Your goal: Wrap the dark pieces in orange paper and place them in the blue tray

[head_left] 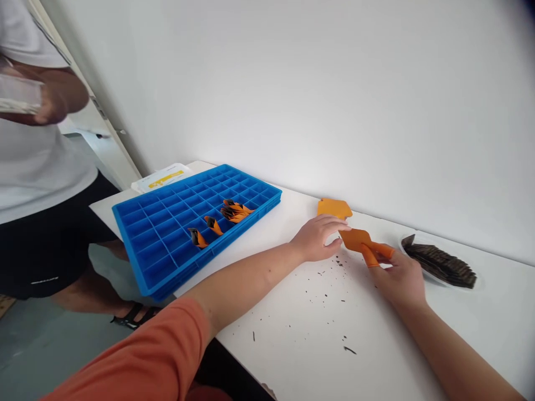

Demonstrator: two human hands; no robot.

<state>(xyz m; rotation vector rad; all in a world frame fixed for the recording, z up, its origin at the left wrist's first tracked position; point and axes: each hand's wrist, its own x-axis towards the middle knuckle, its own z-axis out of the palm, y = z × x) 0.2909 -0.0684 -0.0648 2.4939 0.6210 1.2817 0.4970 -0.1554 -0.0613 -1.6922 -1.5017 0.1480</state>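
Observation:
Orange covers sit on the thumb and a finger of my right hand (399, 273), which is closed on a flat orange piece (355, 239). My left hand (320, 238) is beside that piece, its fingers apart and its fingertips near the piece's left edge. Just behind my left hand lies more orange sheet material (334, 208). To the right, a clear dish (445, 283) holds a row of dark brown strips (441, 263). The blue compartment tray (167, 228) at the left has several orange and dark rolled pieces (234, 211) in its near compartments.
Dark crumbs (326, 295) are scattered over the white table (301, 356). A white packet with yellow print (163, 177) lies behind the tray. At the far left stands a person in a white shirt (42, 167), holding a clear box (20, 93). A wall runs along the table's back.

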